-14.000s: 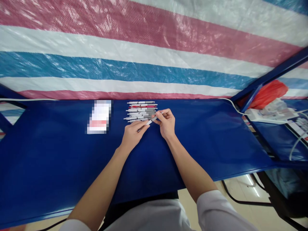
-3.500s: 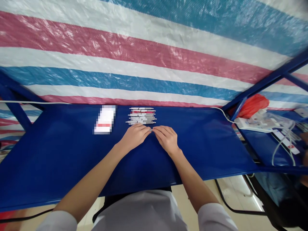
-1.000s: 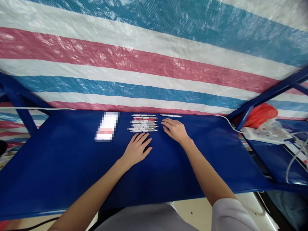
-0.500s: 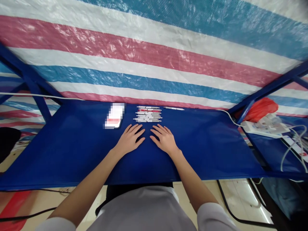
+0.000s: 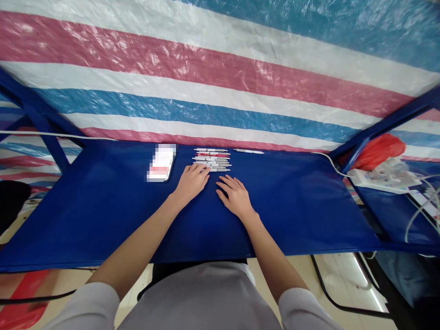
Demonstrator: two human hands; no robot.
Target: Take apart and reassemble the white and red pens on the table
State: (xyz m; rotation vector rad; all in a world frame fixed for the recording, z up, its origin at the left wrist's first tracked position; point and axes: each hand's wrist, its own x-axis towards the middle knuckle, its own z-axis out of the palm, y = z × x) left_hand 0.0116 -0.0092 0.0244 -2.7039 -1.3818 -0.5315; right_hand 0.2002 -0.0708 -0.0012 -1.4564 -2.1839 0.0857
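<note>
the left hand (image 5: 191,182) lay just above the middle of the frame, fingers loosely spread, fingertips touching the near edge of the pens (image 5: 212,160); whether it had hold of one could not be told. the right hand (image 5: 234,197) rested flat on the blue table (image 5: 103,211) just to its right, open and empty. a lone pen (image 5: 248,151) lay apart, to the right of the pens, near the striped tarp (image 5: 206,82). a blurred card (image 5: 161,162) sat left of the pens.
</note>
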